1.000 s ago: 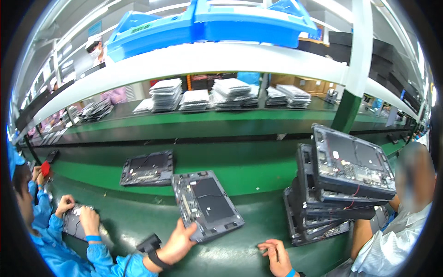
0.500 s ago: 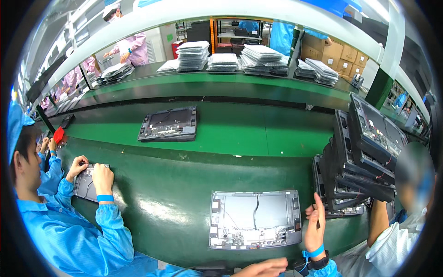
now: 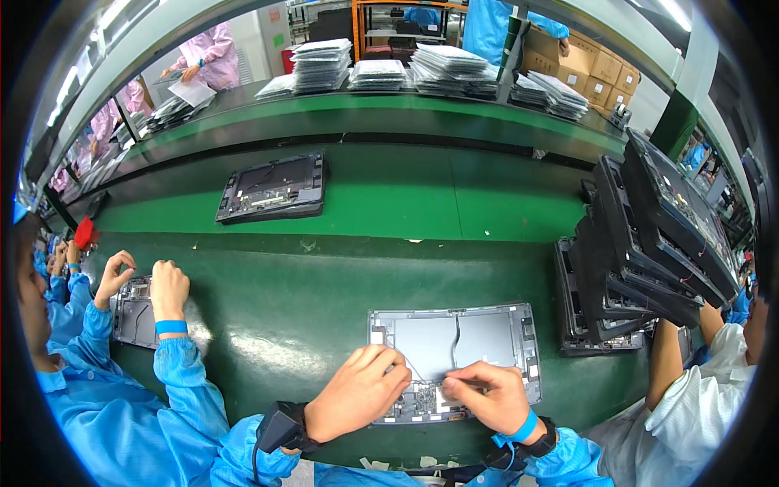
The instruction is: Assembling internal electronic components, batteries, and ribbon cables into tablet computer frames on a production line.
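An opened tablet housing [image 3: 503, 337] lies flat on the green bench before me, its grey inner plate, circuit board and a black cable [image 3: 456, 345] exposed. Over its lower left part is my left hand [image 3: 357, 395], fingers curled together near the circuit board [image 3: 426, 396]. My right hand [image 3: 492, 398] pinches thumb against fingertips just above the board's right part, below the cable's lower end. Anything held in either set of fingertips is hidden or too small to name. Both wrists carry dark bands; a blue strap circles the right one.
A leaning stack of tablet housings [image 3: 625, 260] rises at the right, next to a person in white [image 3: 698, 394]. On the left, a co-worker in blue [image 3: 130, 398] handles another housing [image 3: 136, 315]. More housings [image 3: 272, 187] lie on the far green strip. Stacked white packs [image 3: 320, 69] stand behind.
Both my hands have come over the tablet housing: the left rose from the lower edge, the right moved left from beside it. The co-worker's hands at left have lifted slightly off their housing.
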Available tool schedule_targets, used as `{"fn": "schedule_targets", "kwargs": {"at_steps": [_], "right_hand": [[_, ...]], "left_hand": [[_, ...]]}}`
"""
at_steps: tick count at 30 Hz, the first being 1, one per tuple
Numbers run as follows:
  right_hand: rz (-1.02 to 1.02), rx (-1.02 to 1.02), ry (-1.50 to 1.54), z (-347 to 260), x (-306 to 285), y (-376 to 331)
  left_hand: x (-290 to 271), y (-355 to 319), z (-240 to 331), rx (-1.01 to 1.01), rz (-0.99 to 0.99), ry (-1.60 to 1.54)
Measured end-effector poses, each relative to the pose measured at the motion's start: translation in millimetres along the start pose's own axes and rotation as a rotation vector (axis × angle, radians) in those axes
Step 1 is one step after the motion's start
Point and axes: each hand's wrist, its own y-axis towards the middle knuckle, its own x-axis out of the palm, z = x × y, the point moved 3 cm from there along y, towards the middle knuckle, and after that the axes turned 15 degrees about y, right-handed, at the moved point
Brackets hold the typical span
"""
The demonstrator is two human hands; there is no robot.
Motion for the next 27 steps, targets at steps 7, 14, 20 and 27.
{"fn": "schedule_targets", "kwargs": {"at_steps": [7, 14, 20, 27], "right_hand": [[0.047, 0.058, 0.021, 2.6, 11.8, 6.8], [0.049, 0.042, 0.013, 11.6, 14.2, 5.9], [0.008, -0.08, -0.037, 5.2, 13.4, 3.2], [-0.055, -0.286, -0.206, 1.6, 17.4, 4.9]], "left_hand": [[-3.5, 5.2, 6.6, -0.029, 0.024, -0.007], [4.5, 2.8, 8.0, -0.016, -0.106, 0.053], [5.1, 7.4, 8.2, 0.027, -0.021, 0.008], [5.4, 0.4, 13.8, 0.07, -0.017, 0.126]]}}
